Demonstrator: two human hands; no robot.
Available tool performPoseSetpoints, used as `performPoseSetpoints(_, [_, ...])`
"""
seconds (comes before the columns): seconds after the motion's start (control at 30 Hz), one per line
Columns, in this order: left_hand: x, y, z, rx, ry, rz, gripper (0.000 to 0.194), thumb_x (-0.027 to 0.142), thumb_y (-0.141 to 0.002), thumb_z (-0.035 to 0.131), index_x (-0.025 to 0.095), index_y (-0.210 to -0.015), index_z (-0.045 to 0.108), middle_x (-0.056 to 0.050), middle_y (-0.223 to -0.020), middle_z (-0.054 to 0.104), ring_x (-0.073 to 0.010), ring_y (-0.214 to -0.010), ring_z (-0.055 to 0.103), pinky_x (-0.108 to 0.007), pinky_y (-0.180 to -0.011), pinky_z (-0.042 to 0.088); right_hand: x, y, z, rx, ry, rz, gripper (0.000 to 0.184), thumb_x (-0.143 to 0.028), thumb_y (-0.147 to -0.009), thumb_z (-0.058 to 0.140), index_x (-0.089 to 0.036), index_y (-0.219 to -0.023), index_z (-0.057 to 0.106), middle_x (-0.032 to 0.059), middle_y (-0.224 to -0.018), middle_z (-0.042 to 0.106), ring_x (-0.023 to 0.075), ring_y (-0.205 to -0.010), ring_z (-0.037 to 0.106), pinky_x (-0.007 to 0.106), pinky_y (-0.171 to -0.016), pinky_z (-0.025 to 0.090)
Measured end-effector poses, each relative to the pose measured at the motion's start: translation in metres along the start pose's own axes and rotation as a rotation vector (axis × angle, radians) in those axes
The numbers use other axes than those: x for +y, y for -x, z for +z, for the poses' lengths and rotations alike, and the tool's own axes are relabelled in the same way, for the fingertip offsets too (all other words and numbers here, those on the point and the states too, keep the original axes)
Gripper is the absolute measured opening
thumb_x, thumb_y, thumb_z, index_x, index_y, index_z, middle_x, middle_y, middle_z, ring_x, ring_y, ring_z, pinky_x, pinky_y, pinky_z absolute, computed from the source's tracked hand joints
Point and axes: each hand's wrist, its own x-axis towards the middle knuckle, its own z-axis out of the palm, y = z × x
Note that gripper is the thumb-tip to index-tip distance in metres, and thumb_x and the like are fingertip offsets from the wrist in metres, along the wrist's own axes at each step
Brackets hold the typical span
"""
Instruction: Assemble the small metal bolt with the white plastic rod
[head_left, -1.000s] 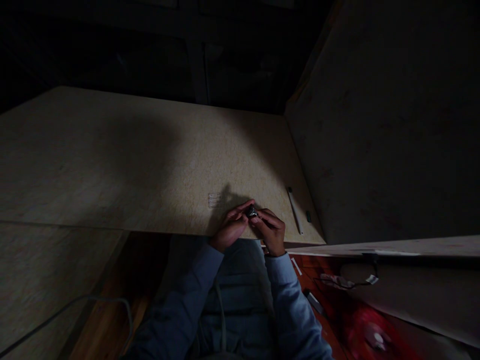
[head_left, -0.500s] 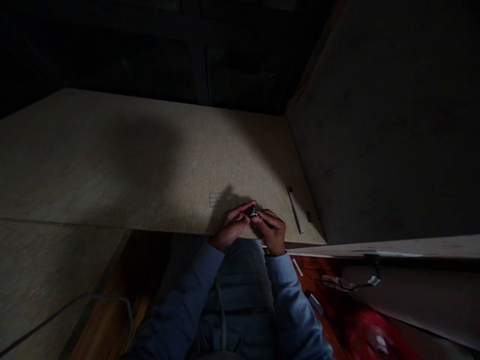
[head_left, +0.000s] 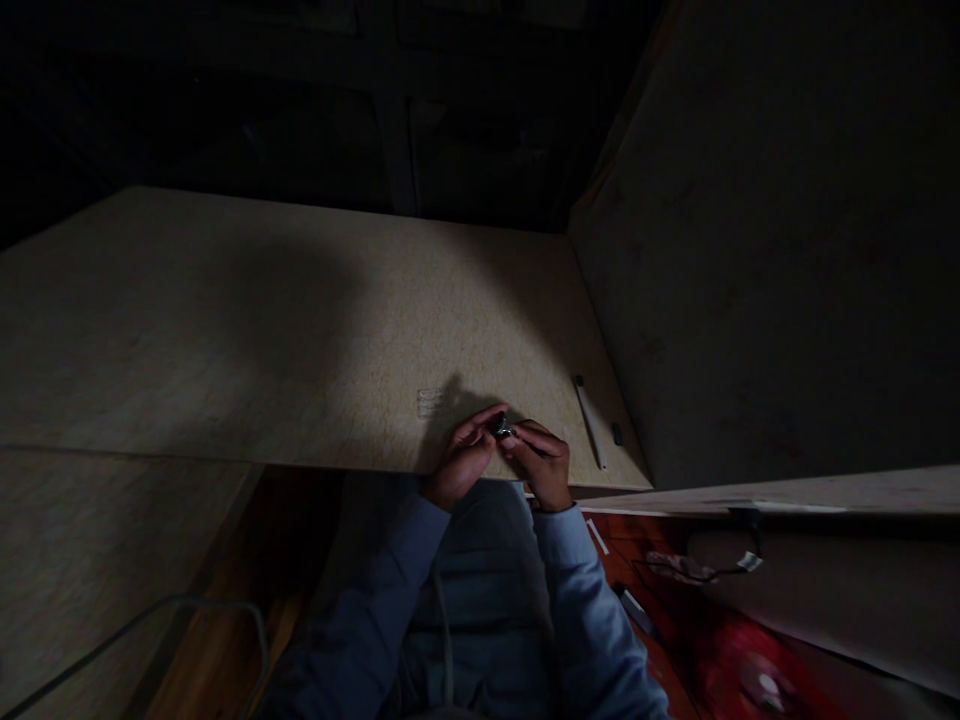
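Note:
A small dark object with a shiny metallic part [head_left: 502,427] is held between my two hands above the table's near edge; its kind is too small and dim to make out. My left hand [head_left: 466,458] closes on it from the left, thumb and fingers at its side. From the right, my right hand [head_left: 544,462] pinches it with thumb and forefinger. Just beyond my left hand, a small printed or clear rectangular patch [head_left: 430,402] lies on the pale tabletop [head_left: 300,350]. The hands cast a shadow on the surface.
Right of my hands lie a slim white pen-like stick [head_left: 591,424] with a dark end and a small dark piece [head_left: 617,434]. A tall panel [head_left: 765,280] borders the table's right side. A grey cable [head_left: 180,600] hangs at lower left; a red bag-like item [head_left: 750,665] sits low right.
The small shiny object has shifted slightly left and turned a little between my fingers. Both hands stay nearly in place, and the view has tilted slightly.

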Motion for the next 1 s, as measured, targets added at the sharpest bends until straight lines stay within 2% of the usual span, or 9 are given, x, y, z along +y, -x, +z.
performPoseSetpoints(0.27, [0.005, 0.002, 0.006, 0.016, -0.012, 0.048, 0.050, 0.039, -0.064, 0.090, 0.019, -0.108, 0.076, -0.007, -0.106, 0.073, -0.0214, -0.101, 0.065, -0.030, -0.092, 0.046, 0.000, 0.001, 0.002, 0.029, -0.024, -0.005, 0.009, -0.027, -0.078, 0.077, -0.024, -0.086, 0.081, 0.0004, -0.072, 0.069, 0.0132, -0.063, 0.060, 0.027, -0.061, 0.048])
performPoseSetpoints(0.47, [0.001, 0.002, 0.002, 0.011, -0.045, 0.076, 0.050, 0.041, -0.069, 0.086, 0.020, -0.113, 0.075, -0.010, -0.117, 0.072, -0.0257, -0.114, 0.062, -0.034, -0.102, 0.043, -0.007, -0.001, 0.003, 0.022, -0.012, 0.004, 0.007, -0.026, -0.079, 0.076, -0.023, -0.082, 0.081, -0.0005, -0.069, 0.067, 0.0128, -0.062, 0.059, 0.027, -0.061, 0.048])
performPoseSetpoints(0.63, [-0.001, 0.002, 0.000, -0.017, -0.071, 0.120, 0.050, 0.043, -0.073, 0.083, 0.020, -0.116, 0.074, -0.011, -0.122, 0.071, -0.0277, -0.119, 0.061, -0.037, -0.106, 0.042, -0.003, 0.000, 0.001, 0.031, -0.010, 0.020, 0.008, -0.028, -0.079, 0.075, -0.023, -0.083, 0.080, -0.0011, -0.068, 0.066, 0.0129, -0.062, 0.058, 0.028, -0.062, 0.048])
performPoseSetpoints(0.77, [0.000, 0.001, 0.004, 0.049, -0.053, 0.111, 0.047, 0.045, -0.070, 0.085, 0.017, -0.107, 0.077, -0.011, -0.113, 0.074, -0.0265, -0.111, 0.065, -0.035, -0.097, 0.047, 0.003, 0.001, -0.001, 0.059, -0.030, 0.029, 0.010, -0.027, -0.076, 0.078, -0.024, -0.086, 0.081, -0.0011, -0.072, 0.068, 0.0127, -0.063, 0.059, 0.028, -0.063, 0.048])
performPoseSetpoints(0.9, [0.002, -0.001, 0.007, 0.105, 0.038, 0.084, 0.041, 0.050, -0.069, 0.085, 0.016, -0.092, 0.078, -0.009, -0.095, 0.076, -0.0199, -0.090, 0.067, -0.029, -0.079, 0.050, 0.003, 0.001, -0.001, 0.094, -0.023, 0.054, 0.006, -0.028, -0.077, 0.077, -0.023, -0.080, 0.080, -0.0022, -0.067, 0.066, 0.0120, -0.061, 0.058, 0.026, -0.062, 0.047])
performPoseSetpoints(1.0, [0.005, -0.002, 0.008, 0.120, 0.109, 0.089, 0.038, 0.047, -0.068, 0.086, 0.017, -0.089, 0.078, -0.007, -0.088, 0.074, -0.0165, -0.084, 0.066, -0.026, -0.074, 0.049, 0.001, 0.001, 0.000, 0.121, 0.002, 0.079, 0.009, -0.030, -0.076, 0.077, -0.022, -0.077, 0.079, -0.0025, -0.065, 0.064, 0.0117, -0.059, 0.056, 0.026, -0.060, 0.046])
